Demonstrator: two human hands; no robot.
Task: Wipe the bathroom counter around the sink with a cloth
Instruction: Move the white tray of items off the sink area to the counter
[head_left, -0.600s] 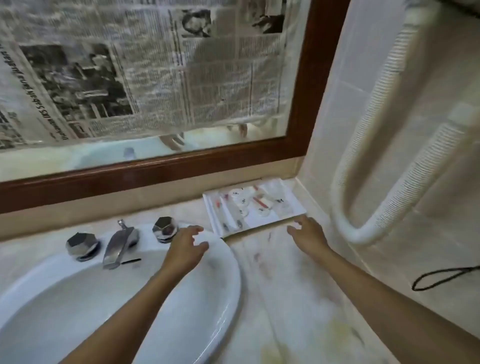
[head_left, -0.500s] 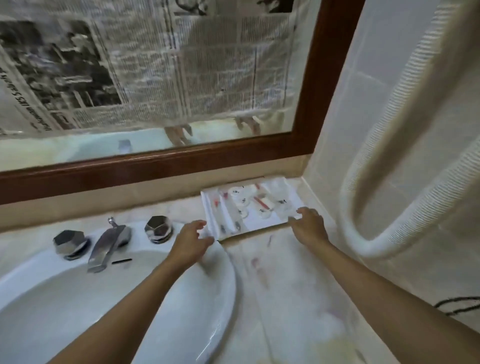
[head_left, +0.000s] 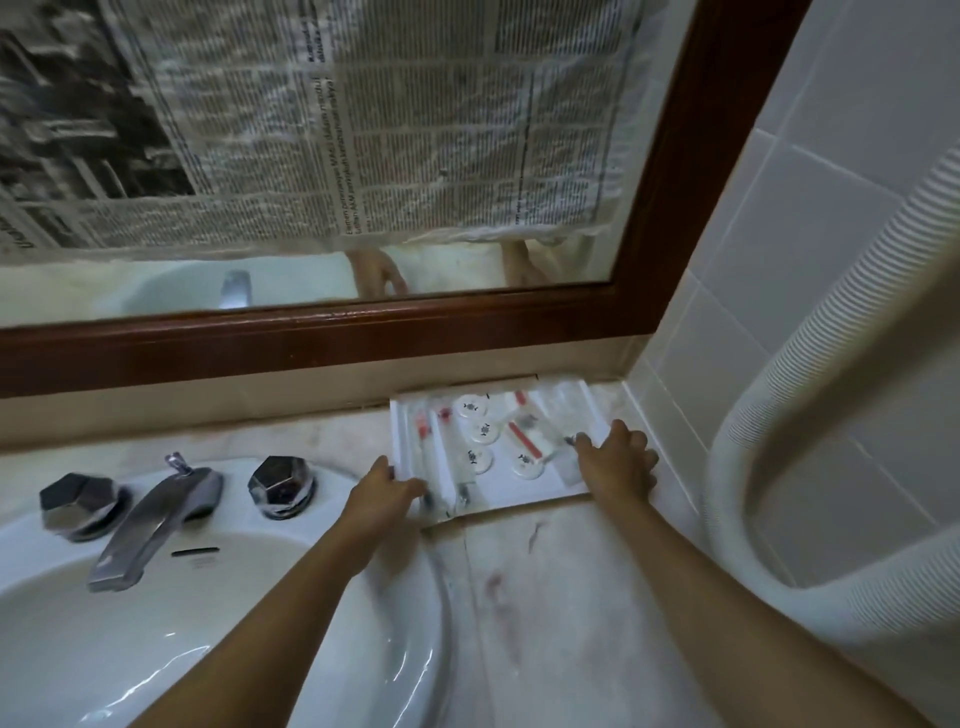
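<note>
The left hand (head_left: 387, 491) extends forward over the right rim of the sink (head_left: 410, 649), forearm straight, and grasps the left front corner of a white tray (head_left: 524, 493): the thumb lies on top of the rim and the fingers curl round the outer edge. The right hand (head_left: 618, 460) reaches in from the lower right and grasps the tray's right front corner, thumb inside the rim and fingers wrapped round the outer side. The tray sits flat between the two sets of fingers, at the back corner of the counter (head_left: 561, 597). It holds several round white discs (head_left: 483, 431) and slim red-marked items too small to identify. To the left of the left fingers stand a chrome knob (head_left: 280, 486), the faucet spout (head_left: 150, 525) and a second knob (head_left: 78, 501), all mounted on the sink's rear deck. The pale marble counter runs from just behind the wrists toward the viewer, between the sink and the wall, and shows reddish streaks and smudges. Beyond the fingertips a low backsplash meets a dark wooden mirror frame (head_left: 311, 338); newspaper (head_left: 363, 130) covers most of the glass, and the uncovered strip below it reflects both hands. To the right of the right fingers rises a white tiled wall (head_left: 779, 234), with a ribbed white hose (head_left: 748, 519) looping in front of it.
</note>
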